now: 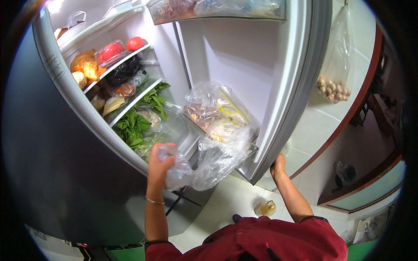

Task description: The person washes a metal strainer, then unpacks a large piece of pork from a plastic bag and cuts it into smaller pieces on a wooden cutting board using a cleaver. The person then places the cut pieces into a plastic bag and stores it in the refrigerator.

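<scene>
My left hand (161, 164) grips a bunched part of a clear plastic bag (222, 163) in front of the open refrigerator. The bag trails to the right, over the lower bin of the refrigerator door (245, 49), where several clear bags of food (209, 114) are piled. My right hand (278, 164) is at the outer edge of the door, low down; its fingers are partly hidden behind it. Leafy greens (132, 129) lie on the lower level inside, just beyond my left hand.
Higher shelves hold a red tomato-like item (135, 43), a clear box of red items (111, 52) and an orange bag (86, 65). A bag of garlic-like bulbs (333, 88) hangs on the tiled wall at the right. A yellow-capped bottle (265, 208) stands on the floor near my feet.
</scene>
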Demonstrator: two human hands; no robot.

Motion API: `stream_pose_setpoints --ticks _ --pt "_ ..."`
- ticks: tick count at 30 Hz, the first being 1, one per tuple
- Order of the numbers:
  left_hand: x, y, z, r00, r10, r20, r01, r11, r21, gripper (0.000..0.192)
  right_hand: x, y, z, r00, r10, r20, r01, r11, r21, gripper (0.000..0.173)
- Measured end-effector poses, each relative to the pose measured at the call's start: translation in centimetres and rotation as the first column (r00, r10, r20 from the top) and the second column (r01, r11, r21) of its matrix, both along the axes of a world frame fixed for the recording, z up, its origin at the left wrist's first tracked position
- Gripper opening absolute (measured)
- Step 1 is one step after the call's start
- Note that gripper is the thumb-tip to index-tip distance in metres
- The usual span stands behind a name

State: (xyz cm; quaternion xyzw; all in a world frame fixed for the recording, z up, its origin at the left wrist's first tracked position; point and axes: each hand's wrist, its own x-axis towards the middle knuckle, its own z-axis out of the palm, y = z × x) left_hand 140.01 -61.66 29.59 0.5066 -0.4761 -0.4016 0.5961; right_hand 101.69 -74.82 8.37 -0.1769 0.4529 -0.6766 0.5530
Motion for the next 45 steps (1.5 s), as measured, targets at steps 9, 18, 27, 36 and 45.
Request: stream_pose_setpoints --ticks 9,18,27,36,45 --pt "-10.9 -1.3 1.1 0.692 -0.265 0.672 0.516 0.832 -0.203 0.042 0.7 0.3 1.2 1.0 0.005 -0.017 -0.005 1.0 0.028 0.033" --pt "-13.0 3.3 1.0 0.457 0.081 0.886 0.376 0.885 -0.274 0.041 -0.2 -0.2 -0.4 1.0 -0.01 0.004 0.011 0.997 -0.076 0.025" --pt "-10.7 7.0 -1.7 0.613 0.293 0.734 0.26 0.802 -0.538 0.039 0.9 1.5 3.4 0.942 -0.169 -0.29 0.119 0.976 -0.184 0.02" --pt "-3.4 12.9 -5.6 0.68 0.163 0.715 -0.091 0.986 -0.138 0.036 10.2 13.8 10.4 0.528 -0.462 -0.712 -0.728 0.186 -0.66 0.034" --pt "-4.6 21.6 -6.2 0.647 0.454 0.612 -0.456 0.874 -0.166 0.025 40.2 4.9 18.8 0.621 0.254 -0.742 -0.779 0.308 -0.547 0.048"
